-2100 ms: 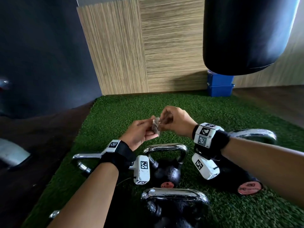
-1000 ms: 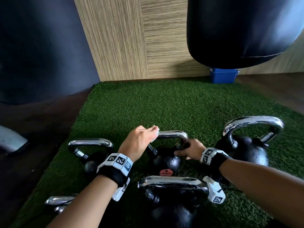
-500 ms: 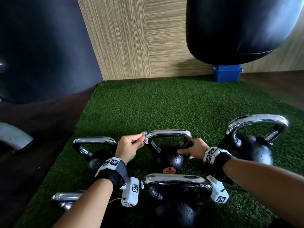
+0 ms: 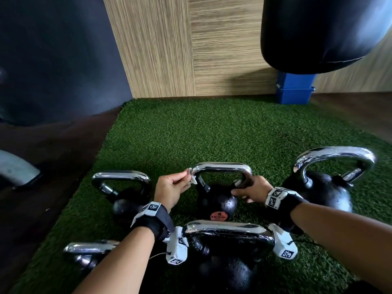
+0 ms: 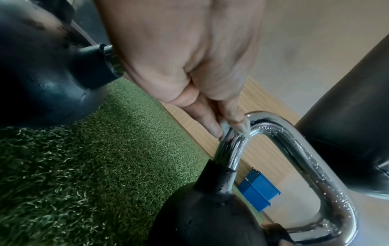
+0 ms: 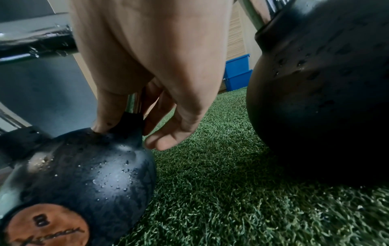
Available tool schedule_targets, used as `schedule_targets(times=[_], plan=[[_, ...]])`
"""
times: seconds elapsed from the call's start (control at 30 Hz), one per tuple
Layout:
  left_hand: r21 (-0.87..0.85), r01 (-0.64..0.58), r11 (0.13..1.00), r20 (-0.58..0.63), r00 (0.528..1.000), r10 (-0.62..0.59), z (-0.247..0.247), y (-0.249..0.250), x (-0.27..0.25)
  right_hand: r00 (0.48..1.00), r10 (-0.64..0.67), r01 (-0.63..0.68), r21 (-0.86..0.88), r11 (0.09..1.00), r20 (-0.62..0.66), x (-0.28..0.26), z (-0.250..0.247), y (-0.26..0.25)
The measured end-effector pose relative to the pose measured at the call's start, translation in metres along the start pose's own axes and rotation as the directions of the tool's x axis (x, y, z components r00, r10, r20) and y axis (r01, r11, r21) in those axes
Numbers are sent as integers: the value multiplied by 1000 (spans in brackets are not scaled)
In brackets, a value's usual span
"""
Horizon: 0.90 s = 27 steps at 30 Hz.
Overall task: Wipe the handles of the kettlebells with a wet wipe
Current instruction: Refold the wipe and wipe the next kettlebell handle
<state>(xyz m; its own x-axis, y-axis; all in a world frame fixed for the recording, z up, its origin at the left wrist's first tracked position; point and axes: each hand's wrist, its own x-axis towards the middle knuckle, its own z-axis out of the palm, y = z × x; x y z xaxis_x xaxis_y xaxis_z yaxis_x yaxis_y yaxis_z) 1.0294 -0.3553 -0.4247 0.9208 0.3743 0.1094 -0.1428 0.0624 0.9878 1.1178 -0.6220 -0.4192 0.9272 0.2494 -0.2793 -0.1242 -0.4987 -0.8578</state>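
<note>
Several black kettlebells with chrome handles stand on green turf (image 4: 212, 134). The middle kettlebell (image 4: 218, 203) (image 6: 80, 174) carries an orange "8" label. My left hand (image 4: 171, 188) (image 5: 189, 66) pinches a small white wet wipe (image 4: 192, 178) (image 5: 245, 126) against the left bend of that kettlebell's chrome handle (image 4: 221, 167) (image 5: 294, 149). My right hand (image 4: 252, 190) (image 6: 151, 66) curls its thumb and fingers round the right leg of the same handle, just above the ball. Water drops speckle the handle and the ball.
A large kettlebell (image 4: 324, 187) stands to the right, one (image 4: 125, 194) to the left, another (image 4: 229, 262) close in front, and a handle (image 4: 89, 248) at lower left. A black punching bag (image 4: 322, 32) hangs above right. A blue bin (image 4: 294, 90) stands by the wooden wall.
Both hands came down from folding the wipe in the air. The right took hold of the handle's right leg; the left carried the wipe from the top bar to the left bend.
</note>
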Motion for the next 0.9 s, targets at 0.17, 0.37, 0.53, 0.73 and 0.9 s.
schedule_targets(times=[0.17, 0.37, 0.53, 0.73, 0.9], plan=[[31, 110, 993, 1, 994, -110, 3, -6, -2, 1000, -11, 11, 1, 1000, 14, -2, -2, 0], [200, 122, 972, 32, 991, -131, -2, -23, -10, 998, -53, 55, -72, 996, 35, -3, 2, -6], [205, 93, 974, 54, 993, -106, -4, -23, -12, 993, -75, 94, -239, 967, 89, -3, -9, -4], [363, 115, 925, 56, 988, -145, 17, -8, 22, 978, -98, 186, -553, 812, 185, -8, -23, -13], [563, 92, 821, 78, 983, -164, 49, 11, 51, 880, -35, 343, -583, 737, 473, -20, -12, -35]])
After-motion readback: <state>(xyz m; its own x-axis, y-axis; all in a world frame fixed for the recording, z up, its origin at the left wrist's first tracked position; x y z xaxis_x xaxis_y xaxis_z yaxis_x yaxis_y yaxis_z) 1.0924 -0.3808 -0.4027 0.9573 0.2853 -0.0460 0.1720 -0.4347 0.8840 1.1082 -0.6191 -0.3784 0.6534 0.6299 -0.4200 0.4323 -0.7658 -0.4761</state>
